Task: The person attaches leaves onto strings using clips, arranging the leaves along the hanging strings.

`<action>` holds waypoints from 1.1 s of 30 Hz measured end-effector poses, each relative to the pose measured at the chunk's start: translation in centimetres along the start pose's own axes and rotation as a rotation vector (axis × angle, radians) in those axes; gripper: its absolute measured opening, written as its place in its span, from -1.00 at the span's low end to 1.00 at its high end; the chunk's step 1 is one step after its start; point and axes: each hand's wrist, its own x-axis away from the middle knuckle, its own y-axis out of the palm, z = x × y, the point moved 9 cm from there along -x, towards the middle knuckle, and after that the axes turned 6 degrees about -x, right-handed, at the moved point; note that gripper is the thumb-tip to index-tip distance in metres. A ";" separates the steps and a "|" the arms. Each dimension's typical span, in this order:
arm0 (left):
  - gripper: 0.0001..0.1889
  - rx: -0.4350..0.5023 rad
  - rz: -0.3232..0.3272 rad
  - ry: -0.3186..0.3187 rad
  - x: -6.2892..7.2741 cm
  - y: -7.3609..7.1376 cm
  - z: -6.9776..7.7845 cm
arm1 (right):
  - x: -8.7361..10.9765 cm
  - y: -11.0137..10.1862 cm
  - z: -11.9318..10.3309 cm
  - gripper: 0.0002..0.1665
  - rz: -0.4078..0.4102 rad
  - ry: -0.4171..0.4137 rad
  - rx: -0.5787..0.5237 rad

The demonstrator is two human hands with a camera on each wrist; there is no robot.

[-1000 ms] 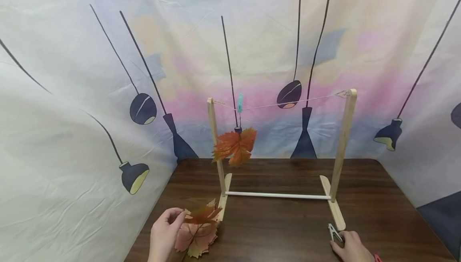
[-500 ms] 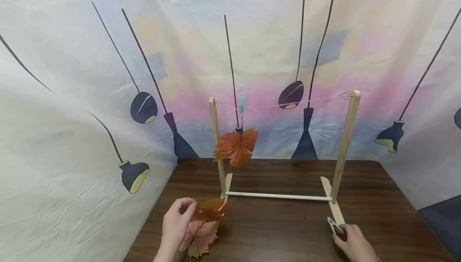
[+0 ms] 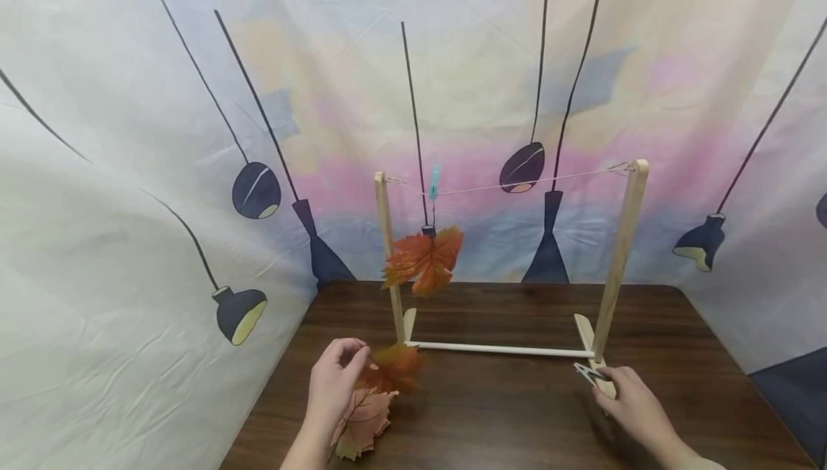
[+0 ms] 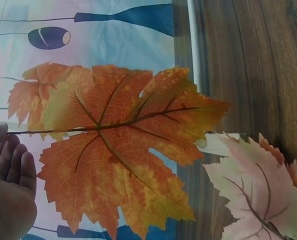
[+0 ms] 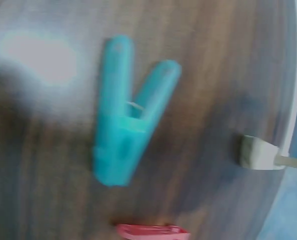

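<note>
My left hand (image 3: 332, 380) pinches the thin stem of an orange artificial maple-like leaf (image 4: 123, 125), which spreads out to the right of the fingertips. Below it on the table lies a pile of paler leaves (image 3: 365, 423). In my right hand (image 3: 633, 402) is a light-coloured clothespin (image 3: 586, 373), held near the right foot of the wooden frame (image 3: 620, 269). Another orange leaf (image 3: 426, 258) hangs from the frame's string by a teal clothespin (image 3: 434, 183). The right wrist view barely shows my right hand, at its right edge.
Another teal clothespin (image 5: 121, 125) and a red clothespin (image 5: 151, 231) lie on the brown table (image 3: 497, 412) in the right wrist view. A white rod (image 3: 497, 349) joins the frame's posts low down. Behind stands a cloth backdrop (image 3: 310, 97) with painted lamps.
My left hand has lifted the orange leaf up and to the right, off the pile. My right hand has moved up and forward with the clothespin, which has tilted leftward.
</note>
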 end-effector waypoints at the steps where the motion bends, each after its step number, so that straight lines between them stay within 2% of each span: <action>1: -0.94 0.001 0.000 -0.001 -0.1 0.1 0.1 | -0.3 -0.2 -0.3 -0.59 -0.009 0.001 -0.001; 6: -0.95 0.020 -0.013 0.009 -0.6 0.6 0.8 | -1.8 -0.6 -0.9 -0.57 -0.099 0.021 -0.018; 12: -0.95 0.015 -0.041 0.090 -1.3 1.7 2.8 | -3.2 -0.7 -1.7 -0.53 -0.167 0.043 -0.043; 20: -0.96 -0.003 -0.080 0.175 -2.7 3.6 4.4 | -4.6 -2.2 -3.7 -0.54 -0.116 -0.020 -0.027; 26: -0.91 0.019 -0.078 0.210 -3.1 3.9 5.2 | -6.0 -3.0 -5.6 -0.53 -0.090 -0.092 -0.046; 33: -0.95 0.017 -0.072 0.245 -3.1 4.4 5.9 | -6.7 -3.3 -6.5 -0.55 -0.081 -0.109 -0.046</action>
